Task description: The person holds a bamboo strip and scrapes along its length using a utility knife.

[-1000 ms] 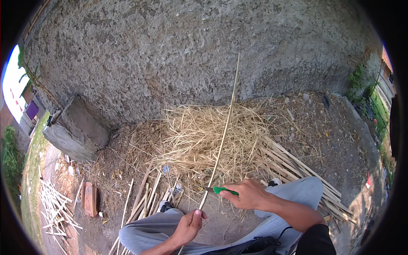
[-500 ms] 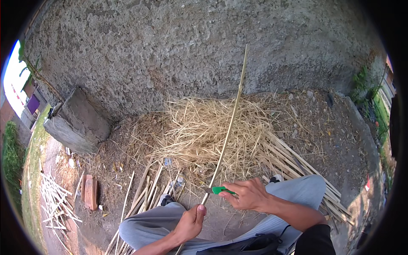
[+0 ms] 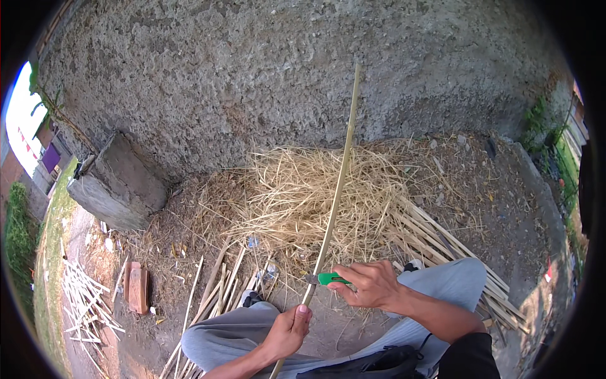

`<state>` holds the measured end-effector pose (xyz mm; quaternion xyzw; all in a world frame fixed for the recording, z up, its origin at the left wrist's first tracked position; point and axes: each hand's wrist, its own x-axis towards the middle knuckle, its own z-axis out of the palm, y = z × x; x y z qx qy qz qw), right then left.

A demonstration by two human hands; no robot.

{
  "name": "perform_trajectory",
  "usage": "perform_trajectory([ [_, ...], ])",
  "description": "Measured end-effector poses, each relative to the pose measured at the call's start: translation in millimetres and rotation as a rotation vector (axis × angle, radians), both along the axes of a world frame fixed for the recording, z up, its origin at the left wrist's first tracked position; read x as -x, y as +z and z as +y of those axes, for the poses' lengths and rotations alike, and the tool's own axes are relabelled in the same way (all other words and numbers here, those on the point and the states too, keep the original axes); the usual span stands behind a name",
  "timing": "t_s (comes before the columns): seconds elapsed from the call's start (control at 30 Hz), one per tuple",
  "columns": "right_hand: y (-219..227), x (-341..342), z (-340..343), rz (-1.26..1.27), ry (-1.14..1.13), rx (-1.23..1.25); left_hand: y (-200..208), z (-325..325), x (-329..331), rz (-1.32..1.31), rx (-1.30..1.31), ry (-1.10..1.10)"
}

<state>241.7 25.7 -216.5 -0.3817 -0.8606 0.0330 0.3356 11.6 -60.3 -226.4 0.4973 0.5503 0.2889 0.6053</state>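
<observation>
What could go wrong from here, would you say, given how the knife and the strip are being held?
The green-handled knife in the right hand meets the pale strip just beyond the left hand, so a slip might nick that hand. No hand steadies the strip's long far end, so it could wobble or flex.
</observation>
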Motion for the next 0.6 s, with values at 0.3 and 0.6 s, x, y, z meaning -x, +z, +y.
perform_trajectory([
  [0.3, 2, -3, 2, -0.013, -0.018, -0.045, 10, -2, -5, 0.301, -0.213, -0.038],
  [0.6, 18, -61, 58, 0.109, -0.379, 0.121, 24, -33, -15, 0.176, -0.045, -0.057],
])
